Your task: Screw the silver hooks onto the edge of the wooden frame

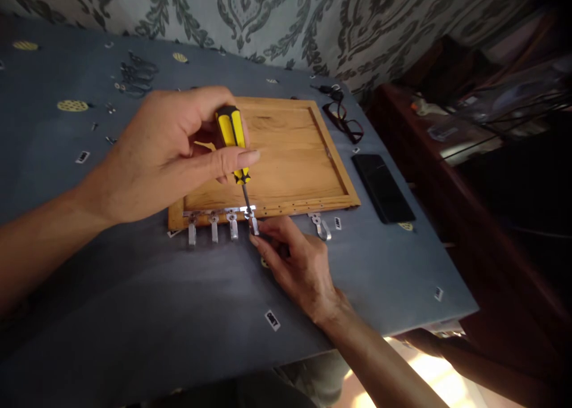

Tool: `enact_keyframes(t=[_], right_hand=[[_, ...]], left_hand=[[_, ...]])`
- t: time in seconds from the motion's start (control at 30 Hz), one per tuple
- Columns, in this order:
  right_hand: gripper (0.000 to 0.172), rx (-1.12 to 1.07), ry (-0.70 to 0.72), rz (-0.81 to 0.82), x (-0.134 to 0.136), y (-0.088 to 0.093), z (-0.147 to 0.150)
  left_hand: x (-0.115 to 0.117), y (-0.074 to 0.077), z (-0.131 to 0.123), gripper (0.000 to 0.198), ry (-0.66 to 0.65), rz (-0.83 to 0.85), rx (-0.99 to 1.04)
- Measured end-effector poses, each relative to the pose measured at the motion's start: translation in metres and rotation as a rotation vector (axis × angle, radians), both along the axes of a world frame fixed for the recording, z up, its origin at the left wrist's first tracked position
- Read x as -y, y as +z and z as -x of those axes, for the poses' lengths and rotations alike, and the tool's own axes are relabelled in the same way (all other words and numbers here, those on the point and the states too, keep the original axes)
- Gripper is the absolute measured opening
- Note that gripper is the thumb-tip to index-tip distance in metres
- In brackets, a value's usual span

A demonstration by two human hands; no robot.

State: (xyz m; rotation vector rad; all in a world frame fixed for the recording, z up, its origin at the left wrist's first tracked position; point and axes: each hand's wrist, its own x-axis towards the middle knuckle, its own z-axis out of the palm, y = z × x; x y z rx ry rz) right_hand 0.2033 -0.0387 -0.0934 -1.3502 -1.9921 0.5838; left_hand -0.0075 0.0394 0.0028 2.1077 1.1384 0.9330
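My left hand (174,152) is wrapped round the yellow and black handle of a screwdriver (233,135). The tool's shaft slants down to a metal hook (254,222) at the near edge of a wooden framed board (290,152). Thumb and fingers of my right hand (299,259) pinch that hook from the near side. To its left, three similar hooks (214,226) sit in a row along the frame's edge. Another hook (320,224) lies at the edge to the right. Small dark holes dot the frame between them.
Beyond my left hand lie a pile of metal hooks (134,77) and a few screws (109,108). Eyeglasses (344,122), keys (331,90) and a black phone (383,187) rest right of the board. The table's right edge (429,235) borders dark furniture; a patterned wall (268,21) stands behind.
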Motion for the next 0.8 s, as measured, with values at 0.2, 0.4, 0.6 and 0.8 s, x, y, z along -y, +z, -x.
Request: enact_keyframes(t=[0.2, 0.4, 0.6, 0.8], right_hand=[[0.006, -0.009, -0.003, 0.007, 0.0003, 0.0011, 0.0004], [0.008, -0.011, -0.001, 0.025, 0.0003, 0.0013, 0.0002], [0.005, -0.007, 0.005, 0.0, 0.0001, 0.0006, -0.0001], [0.005, -0.021, 0.005, 0.014, 0.001, 0.0015, 0.0001]], left_hand=[[0.0016, -0.0009, -0.0008, 0.019, -0.014, -0.028, -0.02], [0.0038, 0.0001, -0.0009, 0.021, 0.004, -0.041, -0.048], [0.0031, -0.0005, 0.0002, 0.023, -0.018, -0.062, -0.046], [0.0008, 0.0008, 0.0006, 0.024, -0.018, -0.038, -0.03]])
